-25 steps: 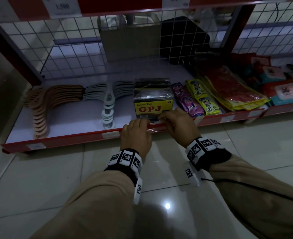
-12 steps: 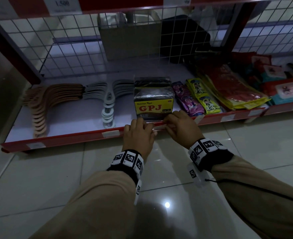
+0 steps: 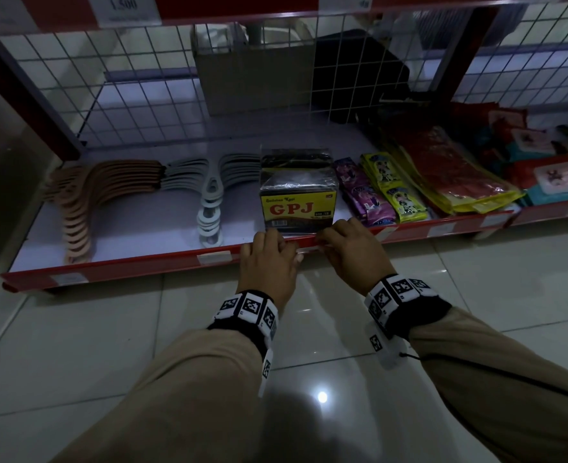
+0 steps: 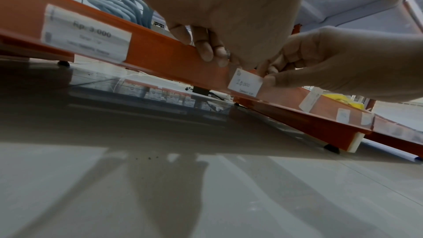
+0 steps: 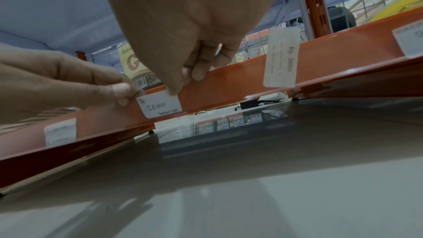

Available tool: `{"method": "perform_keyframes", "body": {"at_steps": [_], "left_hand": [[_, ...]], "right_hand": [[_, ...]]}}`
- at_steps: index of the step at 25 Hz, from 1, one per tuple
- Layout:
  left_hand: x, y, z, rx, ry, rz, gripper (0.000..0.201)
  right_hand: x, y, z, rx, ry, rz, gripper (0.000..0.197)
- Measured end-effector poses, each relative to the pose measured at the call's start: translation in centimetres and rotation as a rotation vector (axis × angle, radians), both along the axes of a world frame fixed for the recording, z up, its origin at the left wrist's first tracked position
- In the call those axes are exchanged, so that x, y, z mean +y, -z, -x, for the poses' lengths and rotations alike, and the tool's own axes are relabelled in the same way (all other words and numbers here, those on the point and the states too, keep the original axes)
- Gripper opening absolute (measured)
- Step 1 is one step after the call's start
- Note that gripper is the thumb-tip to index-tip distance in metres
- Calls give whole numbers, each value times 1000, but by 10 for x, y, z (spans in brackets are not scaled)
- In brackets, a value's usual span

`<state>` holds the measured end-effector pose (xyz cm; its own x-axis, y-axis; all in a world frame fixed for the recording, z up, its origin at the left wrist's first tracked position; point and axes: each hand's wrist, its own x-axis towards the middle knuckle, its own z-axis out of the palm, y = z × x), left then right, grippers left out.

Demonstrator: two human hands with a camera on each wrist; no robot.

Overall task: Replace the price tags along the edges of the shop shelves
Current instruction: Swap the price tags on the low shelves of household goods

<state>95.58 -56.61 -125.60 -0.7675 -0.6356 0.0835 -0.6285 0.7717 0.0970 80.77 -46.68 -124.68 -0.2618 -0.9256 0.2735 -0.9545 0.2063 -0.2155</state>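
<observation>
A small white price tag (image 5: 160,105) marked 10 000 lies against the orange-red shelf edge (image 5: 228,80), just below the GPJ box (image 3: 297,208). My left hand (image 5: 122,95) pinches the tag's left end against the edge. Its fingers (image 4: 206,50) curl over the top of the rail. My right hand (image 5: 183,82) holds the tag's right upper corner, thumb in front and fingers over the rail. In the head view both hands (image 3: 269,259) (image 3: 346,245) sit close together on the edge, and only a sliver of the tag (image 3: 306,250) shows between them.
Other tags sit along the same edge: one to the left (image 3: 214,257), a 3000 tag (image 5: 281,59) standing on end to the right. Hangers (image 3: 109,192) and packets (image 3: 406,195) lie on the shelf. A glossy tiled floor (image 3: 476,295) lies below, and an upper shelf (image 3: 242,8) overhangs.
Both hands stay at the same spot on the shelf edge below the GPJ box. Only the fingers shift slightly on the tag.
</observation>
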Motion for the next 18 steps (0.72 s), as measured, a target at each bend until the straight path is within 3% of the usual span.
{"method": "perform_keyframes", "body": {"at_steps": [18], "left_hand": [[2, -2, -4, 58, -1, -2, 24]], "right_hand": [[0, 4, -3, -1, 50, -10, 14]]}}
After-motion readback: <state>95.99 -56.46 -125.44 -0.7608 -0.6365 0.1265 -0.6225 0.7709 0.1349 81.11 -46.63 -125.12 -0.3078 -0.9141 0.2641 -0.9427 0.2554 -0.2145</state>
